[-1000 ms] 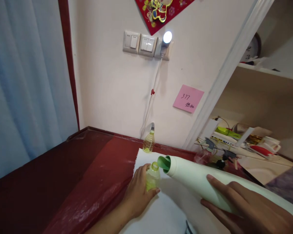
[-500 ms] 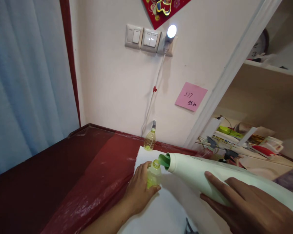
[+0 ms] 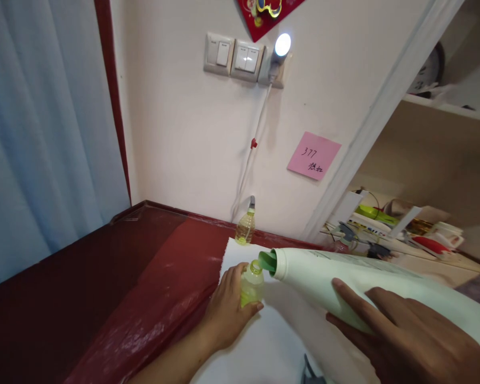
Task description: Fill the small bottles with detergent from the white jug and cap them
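Observation:
My left hand [image 3: 228, 312] is wrapped round a small clear bottle [image 3: 253, 285] with an open yellowish-green neck and pale yellow-green contents. It stands upright over white paper [image 3: 260, 346]. My right hand [image 3: 408, 330] grips a large pale green detergent bottle [image 3: 328, 277], tipped nearly level with its mouth pointing left. The green pouring spout [image 3: 267, 261] sits right at the small bottle's neck. Whether liquid is flowing between them I cannot make out. Behind, against the wall, is a spray bottle [image 3: 245, 228] with a grey nozzle and a little yellow liquid.
A dark red covered tabletop [image 3: 156, 288] extends left to a blue curtain [image 3: 36, 133]. A white cable [image 3: 258, 128] hangs from the wall socket. Cluttered shelves [image 3: 416, 229] stand at the right. A dark object [image 3: 312, 376], partly cut off, lies at the bottom edge.
The view has shifted slightly. Both hands keep their grips, and the detergent bottle looks almost unmoved, its spout still at the small bottle's neck.

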{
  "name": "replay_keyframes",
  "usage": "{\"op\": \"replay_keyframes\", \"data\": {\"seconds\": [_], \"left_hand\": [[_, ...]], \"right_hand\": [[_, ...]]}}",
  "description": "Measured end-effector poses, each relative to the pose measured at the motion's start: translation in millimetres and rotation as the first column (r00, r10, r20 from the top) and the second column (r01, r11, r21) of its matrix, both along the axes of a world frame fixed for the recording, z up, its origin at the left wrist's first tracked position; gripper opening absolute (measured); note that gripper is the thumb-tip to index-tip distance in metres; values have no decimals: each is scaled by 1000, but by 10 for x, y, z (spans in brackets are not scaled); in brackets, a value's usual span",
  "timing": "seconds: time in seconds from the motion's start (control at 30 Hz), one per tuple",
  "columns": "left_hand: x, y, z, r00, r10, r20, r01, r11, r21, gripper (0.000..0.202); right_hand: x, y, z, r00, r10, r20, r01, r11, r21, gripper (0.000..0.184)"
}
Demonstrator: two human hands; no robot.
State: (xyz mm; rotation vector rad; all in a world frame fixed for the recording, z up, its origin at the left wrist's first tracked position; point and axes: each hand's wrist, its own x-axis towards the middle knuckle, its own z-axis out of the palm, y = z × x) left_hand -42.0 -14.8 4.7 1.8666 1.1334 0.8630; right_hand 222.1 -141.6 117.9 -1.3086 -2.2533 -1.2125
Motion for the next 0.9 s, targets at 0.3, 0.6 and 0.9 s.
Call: {"op": "replay_keyframes", "data": {"seconds": [0.3,0.6,0.9], "left_hand": [[8,-7,3,1000,5,12,-5,1000,-8,76],[3,-1,-26,1000,0,11,0,1000,15,74],[4,-7,-12,1000,-5,-9,5,1000,5,74]], "right_hand": [[-13,18,40,999,18,43,-19,999,33,46],[-52,-11,103,998,0,61,3,999,-37,45],[-61,18,121,996,49,70,-52,998,47,35]]}}
